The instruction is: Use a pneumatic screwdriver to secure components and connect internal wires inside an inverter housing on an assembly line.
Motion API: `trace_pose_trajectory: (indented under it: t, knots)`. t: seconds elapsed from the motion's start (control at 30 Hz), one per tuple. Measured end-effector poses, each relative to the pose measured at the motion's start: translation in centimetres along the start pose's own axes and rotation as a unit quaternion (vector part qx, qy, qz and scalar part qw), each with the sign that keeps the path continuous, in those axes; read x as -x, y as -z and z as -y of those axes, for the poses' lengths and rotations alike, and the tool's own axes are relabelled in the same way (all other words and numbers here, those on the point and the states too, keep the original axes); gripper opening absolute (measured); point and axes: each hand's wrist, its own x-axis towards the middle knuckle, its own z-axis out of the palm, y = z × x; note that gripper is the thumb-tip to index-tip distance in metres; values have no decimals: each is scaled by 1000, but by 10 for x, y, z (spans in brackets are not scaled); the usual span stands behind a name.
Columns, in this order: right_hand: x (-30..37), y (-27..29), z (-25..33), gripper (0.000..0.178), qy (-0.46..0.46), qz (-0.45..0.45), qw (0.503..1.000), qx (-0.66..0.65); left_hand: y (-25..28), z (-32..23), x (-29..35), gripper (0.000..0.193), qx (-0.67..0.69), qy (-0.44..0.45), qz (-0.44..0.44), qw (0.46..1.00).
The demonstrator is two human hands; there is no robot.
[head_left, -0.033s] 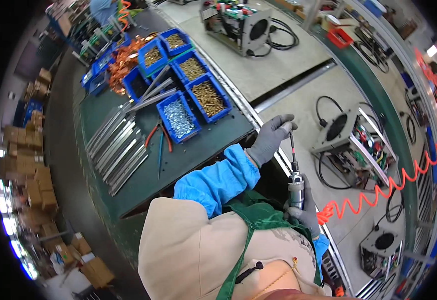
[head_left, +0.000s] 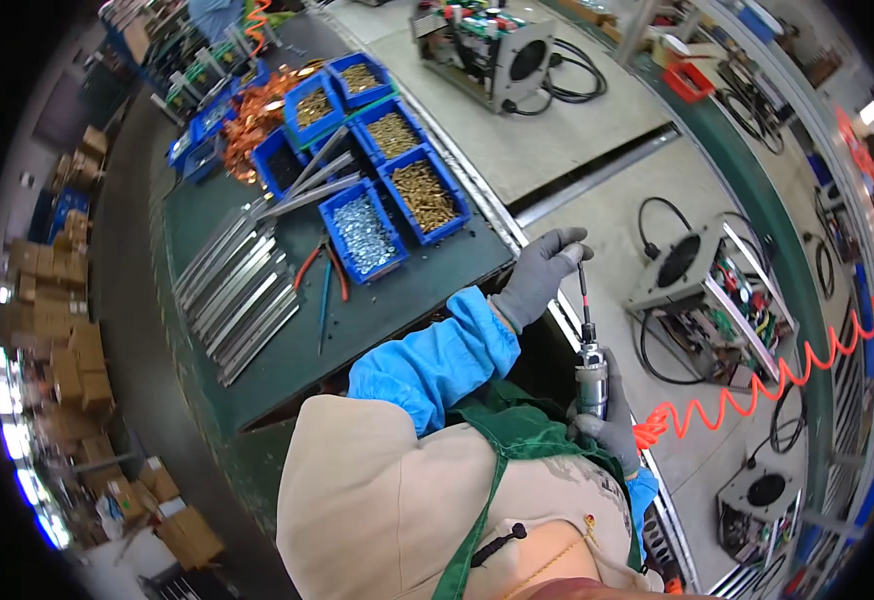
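Observation:
My right hand (head_left: 609,430), in a grey glove, is wrapped round a silver air screwdriver (head_left: 592,382) pointing away from me. From its nose runs a long thin bit (head_left: 585,298) with a red band. At the bit's tip, the thumb and fingers of my left hand (head_left: 537,283), also grey-gloved, are pinched together. Anything small between those fingertips is too hidden to make out. An orange coiled air hose (head_left: 722,408) leads off to the right from beside my right hand. Closest on the right stands a metal-framed unit with a fan and circuit boards (head_left: 709,290).
On the green bench (head_left: 287,385) at left are blue bins of brass screws (head_left: 423,197), a bin of silver fasteners (head_left: 362,234), metal strips (head_left: 242,300) and red-handled pliers (head_left: 307,268). More fan units stand far ahead (head_left: 487,60) and near right (head_left: 760,495), on the conveyor.
The view has shifted slightly, so the bench and units sit a little differently in it. Both hands and the screwdriver keep the same pose.

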Motion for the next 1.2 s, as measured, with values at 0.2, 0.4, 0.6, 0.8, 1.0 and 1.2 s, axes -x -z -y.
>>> trace_pose_trajectory:
  t: [0.2, 0.4, 0.6, 0.8, 1.0, 1.2]
  knots:
    - [-31, -22, 11, 103, -41, 31, 998, 25, 78, -24, 17, 43, -269, -122, -99, 950]
    - [-32, -24, 15, 103, -48, -14, 999, 5, 307, -104, 43, 29, -13, -55, -542, 838]
    - [-36, -25, 24, 102, -44, 10, 999, -25, 516, -78, 70, 32, -662, -34, -424, 618]
    - [-25, -3, 10, 106, -14, -29, 999, 32, 466, -64, 12, 34, 37, -61, -433, 899]
    - [7, -2, 2, 103, -12, -116, 992, -39, 358, -78, 9, 53, -388, -65, -673, 626]
    - [13, -3, -2, 103, -16, -136, 990, -22, 224, -97, 51, 28, -844, 98, -222, 478]
